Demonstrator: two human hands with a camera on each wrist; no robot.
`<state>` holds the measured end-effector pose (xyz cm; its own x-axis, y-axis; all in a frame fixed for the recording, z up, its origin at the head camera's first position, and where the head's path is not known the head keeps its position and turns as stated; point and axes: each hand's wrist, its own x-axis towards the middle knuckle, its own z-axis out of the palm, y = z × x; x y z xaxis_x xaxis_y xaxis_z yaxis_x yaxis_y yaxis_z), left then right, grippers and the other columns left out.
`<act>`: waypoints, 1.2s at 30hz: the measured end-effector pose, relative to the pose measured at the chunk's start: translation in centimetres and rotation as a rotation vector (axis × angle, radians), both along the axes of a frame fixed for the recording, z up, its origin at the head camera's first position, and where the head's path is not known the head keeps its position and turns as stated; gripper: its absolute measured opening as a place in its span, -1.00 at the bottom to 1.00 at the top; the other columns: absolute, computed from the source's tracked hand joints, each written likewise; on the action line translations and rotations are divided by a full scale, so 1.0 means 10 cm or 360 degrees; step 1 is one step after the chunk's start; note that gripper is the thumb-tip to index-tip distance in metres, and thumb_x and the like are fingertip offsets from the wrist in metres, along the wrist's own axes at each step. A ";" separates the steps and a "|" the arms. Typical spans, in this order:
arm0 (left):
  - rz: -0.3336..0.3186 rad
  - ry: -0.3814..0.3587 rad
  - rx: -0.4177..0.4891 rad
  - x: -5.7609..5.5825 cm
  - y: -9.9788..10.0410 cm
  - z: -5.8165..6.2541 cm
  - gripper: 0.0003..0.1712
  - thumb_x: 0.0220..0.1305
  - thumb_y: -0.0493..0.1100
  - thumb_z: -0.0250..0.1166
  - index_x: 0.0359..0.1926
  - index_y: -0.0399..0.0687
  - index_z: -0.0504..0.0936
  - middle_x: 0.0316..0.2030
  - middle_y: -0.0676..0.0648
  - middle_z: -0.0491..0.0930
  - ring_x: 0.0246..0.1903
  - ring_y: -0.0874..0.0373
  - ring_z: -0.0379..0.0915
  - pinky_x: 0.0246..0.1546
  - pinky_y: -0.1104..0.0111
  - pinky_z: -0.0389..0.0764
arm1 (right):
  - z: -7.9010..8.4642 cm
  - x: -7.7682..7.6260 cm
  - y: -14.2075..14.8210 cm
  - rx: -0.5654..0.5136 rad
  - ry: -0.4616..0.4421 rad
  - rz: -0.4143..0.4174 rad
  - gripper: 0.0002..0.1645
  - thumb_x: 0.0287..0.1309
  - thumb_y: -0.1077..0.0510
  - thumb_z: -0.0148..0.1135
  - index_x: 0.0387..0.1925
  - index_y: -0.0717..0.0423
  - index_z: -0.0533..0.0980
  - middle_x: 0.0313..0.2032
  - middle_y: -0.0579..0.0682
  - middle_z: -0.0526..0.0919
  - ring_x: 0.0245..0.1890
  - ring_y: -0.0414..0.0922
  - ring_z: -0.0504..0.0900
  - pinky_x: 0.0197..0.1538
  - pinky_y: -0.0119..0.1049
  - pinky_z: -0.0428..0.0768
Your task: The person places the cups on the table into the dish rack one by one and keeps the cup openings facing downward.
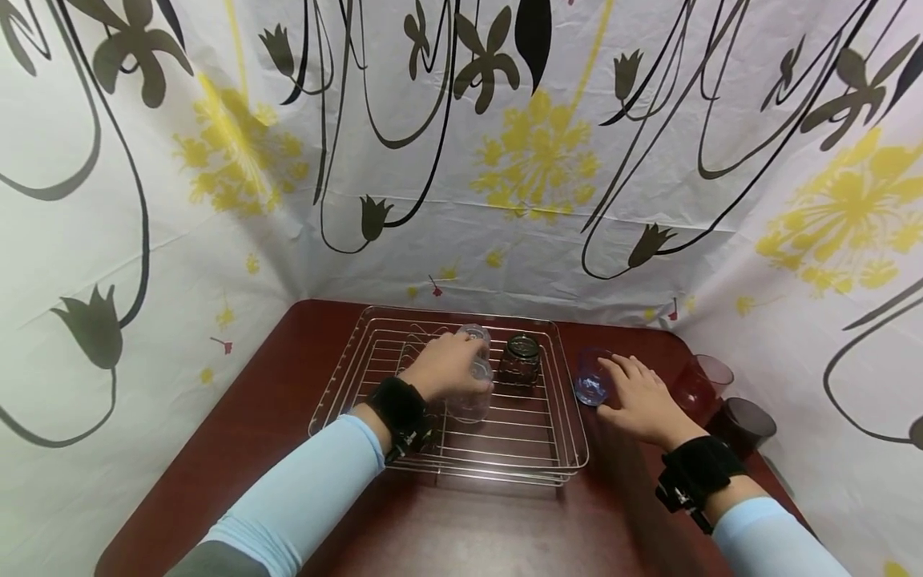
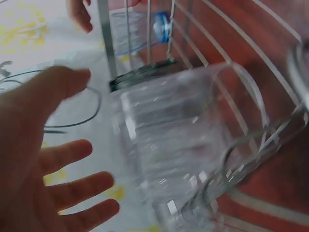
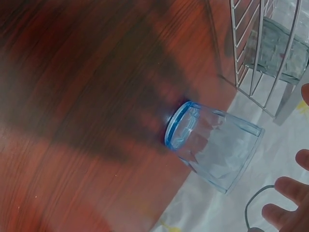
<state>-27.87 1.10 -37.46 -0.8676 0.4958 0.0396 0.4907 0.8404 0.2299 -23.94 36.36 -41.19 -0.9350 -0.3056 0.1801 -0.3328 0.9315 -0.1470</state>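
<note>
Counts: two hands, one wire rack (image 1: pixel 505 425), one blue glass (image 1: pixel 591 389), one green glass (image 1: pixel 518 367), one red glass (image 1: pixel 701 386), one dark glass (image 1: pixel 747 425). Clear: one clear glass (image 1: pixel 469 410) for sure; a clear top (image 1: pixel 474 329) toward 12 o'clock from it may be a second, cannot tell.

Clear glass: colorless, see-through, blurred in left wrist view; in rack, near its center. Left hand (image 1: pixel 449 367) at about 11 o'clock of it, thumb and fingers spread, gap between thumb and glass; not pinching.

Blue glass: thick, strongly blue base, paler faceted sides flaring to a wider rim; upright on the brown-red table (image 1: pixel 476 533), just outside rack at 3 o'clock. Right hand (image 1: pixel 642 402) near it, around 3 o'clock, fingers spread, apart from the glass in right wrist view.

Green glass: dark, inside rack, about 2 o'clock of center. Red glass at 3 o'clock from the blue one, dark glass just beside red at 4 to 5 o'clock.
</note>
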 end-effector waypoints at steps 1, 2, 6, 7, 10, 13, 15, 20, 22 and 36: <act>0.0005 0.0031 -0.0020 0.02 -0.02 0.02 -0.17 0.14 0.40 0.33 0.34 0.14 0.46 0.25 -0.10 0.46 0.25 -0.10 0.38 0.32 -0.05 0.36 | 0.00 -0.02 -0.01 0.0003 0.0002 0.0001 -0.04 0.10 -0.05 0.36 0.46 0.16 0.20 0.42 0.36 0.20 0.42 0.46 0.07 0.30 0.50 0.10; 0.0010 0.0060 -0.0034 0.05 -0.04 0.04 -0.13 0.13 0.44 0.31 0.36 0.15 0.44 0.29 -0.10 0.44 0.30 -0.13 0.32 0.37 -0.09 0.27 | 0.00 -0.05 -0.02 0.0005 0.0002 0.0003 -0.03 0.11 -0.06 0.36 0.46 0.16 0.20 0.42 0.36 0.19 0.42 0.46 0.06 0.30 0.50 0.10; 0.0044 0.0149 -0.0084 0.09 -0.12 0.10 -0.04 0.12 0.54 0.22 0.43 0.19 0.36 0.38 -0.09 0.36 0.40 -0.12 0.20 0.44 -0.17 0.08 | 0.00 -0.13 -0.02 0.0009 -0.0009 -0.0014 -0.01 0.13 -0.12 0.35 0.47 0.16 0.17 0.44 0.36 0.15 0.44 0.46 0.02 0.31 0.50 0.07; 0.0054 0.0168 -0.0092 0.08 -0.13 0.12 -0.05 0.13 0.54 0.21 0.43 0.20 0.36 0.38 -0.08 0.36 0.40 -0.11 0.20 0.44 -0.17 0.08 | -0.01 -0.13 -0.01 0.0006 -0.0011 -0.0019 -0.01 0.14 -0.13 0.34 0.48 0.16 0.17 0.44 0.36 0.15 0.44 0.47 0.01 0.31 0.50 0.06; 0.0068 0.0193 -0.0108 0.07 -0.14 0.15 -0.06 0.19 0.54 0.15 0.46 0.19 0.33 0.40 -0.07 0.34 0.41 -0.09 0.19 0.44 -0.17 0.08 | -0.03 -0.13 0.03 0.0002 -0.0007 -0.0043 -0.01 0.15 -0.15 0.33 0.47 0.18 0.17 0.44 0.36 0.14 0.44 0.47 0.00 0.31 0.51 0.05; 0.0073 0.0199 -0.0099 0.07 -0.16 0.17 -0.08 0.23 0.52 0.13 0.47 0.18 0.31 0.41 -0.07 0.32 0.42 -0.09 0.18 0.45 -0.15 0.08 | -0.05 -0.12 0.04 -0.0007 0.0015 -0.0047 -0.01 0.14 -0.15 0.35 0.45 0.20 0.19 0.42 0.37 0.17 0.42 0.48 0.03 0.29 0.51 0.07; 0.0081 0.0205 -0.0095 0.09 -0.18 0.19 -0.08 0.24 0.51 0.12 0.47 0.17 0.31 0.41 -0.06 0.32 0.42 -0.09 0.18 0.45 -0.14 0.09 | -0.06 -0.12 0.04 -0.0006 0.0031 -0.0044 -0.02 0.13 -0.14 0.36 0.45 0.20 0.20 0.41 0.38 0.18 0.42 0.48 0.05 0.28 0.52 0.09; 0.0107 0.0217 -0.0044 0.19 -0.27 0.23 -0.08 0.24 0.50 0.13 0.48 0.16 0.31 0.41 -0.05 0.33 0.43 -0.07 0.18 0.44 -0.15 0.09 | -0.10 -0.16 0.00 0.0002 0.0042 -0.0062 -0.02 0.14 -0.13 0.36 0.45 0.20 0.19 0.41 0.38 0.18 0.42 0.47 0.05 0.29 0.51 0.09; 0.0113 0.0224 -0.0023 0.25 -0.31 0.26 -0.09 0.24 0.49 0.14 0.48 0.17 0.31 0.42 -0.05 0.32 0.43 -0.07 0.18 0.44 -0.17 0.09 | -0.12 -0.17 -0.01 0.0013 0.0040 -0.0073 -0.01 0.15 -0.14 0.36 0.45 0.21 0.18 0.41 0.39 0.18 0.41 0.48 0.05 0.30 0.51 0.08; 0.0165 0.0376 0.0053 0.61 -0.56 0.16 -0.11 0.18 0.49 0.19 0.44 0.23 0.36 0.44 -0.10 0.30 0.41 -0.14 0.22 0.35 -0.16 0.26 | -0.17 -0.26 -0.08 0.0016 -0.0058 -0.0115 0.02 0.23 -0.21 0.30 0.48 0.24 0.12 0.44 0.43 0.11 0.43 0.49 -0.01 0.31 0.51 0.05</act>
